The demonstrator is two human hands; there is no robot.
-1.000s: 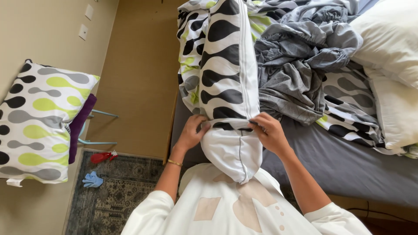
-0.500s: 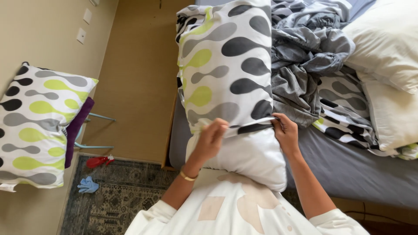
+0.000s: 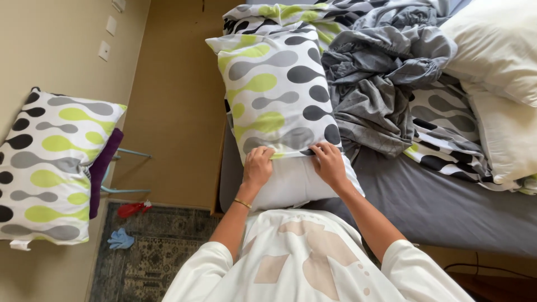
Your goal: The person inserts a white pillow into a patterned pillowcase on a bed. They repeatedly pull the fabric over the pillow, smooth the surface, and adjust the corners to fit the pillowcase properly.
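A white pillow lies flat on the bed's near corner, mostly inside a white pillowcase patterned with grey, black and green blobs. My left hand grips the pillowcase's open hem on the left side. My right hand grips the same hem on the right. The bare white end of the pillow sticks out below the hem, toward my body. A gold bracelet sits on my left wrist.
A crumpled grey sheet and a patterned duvet lie on the grey mattress. Two white pillows rest at the right. Another patterned pillow stands on a chair at left, above a rug with small items.
The pillow has gone from standing on edge to lying flat on the bed. Both hands have moved along the hem and the case now covers more of the pillow.
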